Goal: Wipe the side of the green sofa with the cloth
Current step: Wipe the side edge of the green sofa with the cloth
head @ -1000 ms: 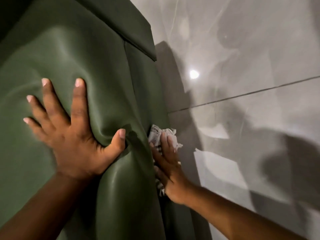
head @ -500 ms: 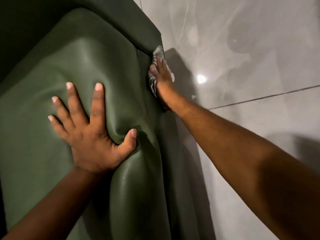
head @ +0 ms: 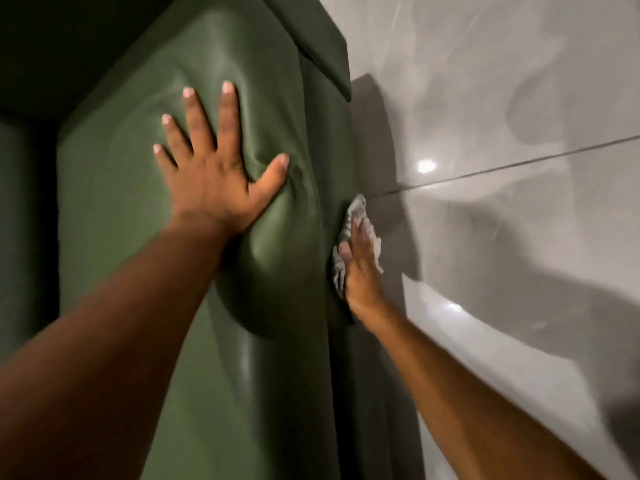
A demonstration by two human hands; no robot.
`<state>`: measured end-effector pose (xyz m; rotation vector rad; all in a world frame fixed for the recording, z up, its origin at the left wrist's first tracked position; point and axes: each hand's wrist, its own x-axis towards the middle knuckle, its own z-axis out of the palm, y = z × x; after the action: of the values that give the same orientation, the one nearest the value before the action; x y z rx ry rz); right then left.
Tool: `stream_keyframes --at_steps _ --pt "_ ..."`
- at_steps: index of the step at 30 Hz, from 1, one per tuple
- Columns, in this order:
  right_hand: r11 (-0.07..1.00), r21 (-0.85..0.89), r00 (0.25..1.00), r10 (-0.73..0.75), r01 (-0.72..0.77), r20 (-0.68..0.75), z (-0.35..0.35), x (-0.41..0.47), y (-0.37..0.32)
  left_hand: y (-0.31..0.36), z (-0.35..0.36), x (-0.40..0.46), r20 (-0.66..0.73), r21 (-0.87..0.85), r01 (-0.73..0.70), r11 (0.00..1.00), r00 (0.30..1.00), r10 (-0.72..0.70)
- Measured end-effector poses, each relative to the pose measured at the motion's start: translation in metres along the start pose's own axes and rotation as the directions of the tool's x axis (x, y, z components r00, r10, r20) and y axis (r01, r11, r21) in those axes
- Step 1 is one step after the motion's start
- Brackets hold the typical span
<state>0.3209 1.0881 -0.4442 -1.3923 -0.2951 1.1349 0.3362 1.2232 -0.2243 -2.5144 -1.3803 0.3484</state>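
The green sofa (head: 131,216) fills the left and middle of the head view, its cushioned top facing me and its dark side panel dropping away at the right. My left hand (head: 214,174) lies flat with fingers spread on the cushion, denting it. My right hand (head: 360,268) presses a crumpled white, dark-striped cloth (head: 356,211) against the sofa's side, about halfway along the panel. The cloth shows above and beside the fingers; the rest is hidden under the palm.
A glossy grey tiled floor (head: 519,237) lies to the right of the sofa, with a dark grout line, light reflections and shadows of me. A darker green section of the sofa (head: 322,46) juts out at the top.
My right hand has slid the cloth back along the sofa's side, from the far end near the jutting section toward me. My left hand stays pressed on the cushion.
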Motion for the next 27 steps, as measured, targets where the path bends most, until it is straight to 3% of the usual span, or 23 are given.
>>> stream_keyframes --at_steps 3,5,7,11,17,19,23,27 --pt "0.985 0.023 0.985 0.172 -0.172 -0.005 -0.008 -0.142 0.061 0.004 -0.007 -0.045 0.062 -0.099 0.097 0.99 0.994 -0.091" --pt "0.955 -0.005 0.954 0.297 -0.297 0.029 -0.015 -0.216 0.075 0.001 -0.011 -0.106 0.099 -0.168 0.084 0.982 0.993 -0.068" --pt "0.944 -0.13 0.948 0.311 -0.302 0.06 -0.018 -0.241 0.07 -0.006 -0.013 -0.179 0.125 -0.262 0.072 0.962 0.991 -0.04" --pt "0.958 -0.263 0.988 0.138 -0.116 0.065 -0.018 -0.199 0.048 -0.018 -0.002 -0.276 0.177 -0.357 0.198 0.913 0.974 -0.142" --pt "0.945 -0.296 0.984 -0.098 0.139 0.148 -0.011 -0.115 0.026 -0.011 0.007 -0.282 0.072 -0.366 0.19 0.911 0.982 -0.176" --pt "0.917 -0.298 0.955 -0.209 0.266 0.211 -0.014 -0.148 0.047 -0.013 0.008 -0.283 0.062 -0.374 0.196 0.906 0.98 -0.187" --pt "0.883 -0.283 0.895 -0.265 0.374 0.358 -0.035 -0.239 0.089 -0.014 0.009 -0.283 0.058 -0.365 0.196 0.91 0.98 -0.188" --pt "0.798 -0.291 0.82 -0.39 0.528 0.418 -0.039 -0.215 0.092 -0.011 0.011 -0.281 0.046 -0.337 0.206 0.919 0.978 -0.203"
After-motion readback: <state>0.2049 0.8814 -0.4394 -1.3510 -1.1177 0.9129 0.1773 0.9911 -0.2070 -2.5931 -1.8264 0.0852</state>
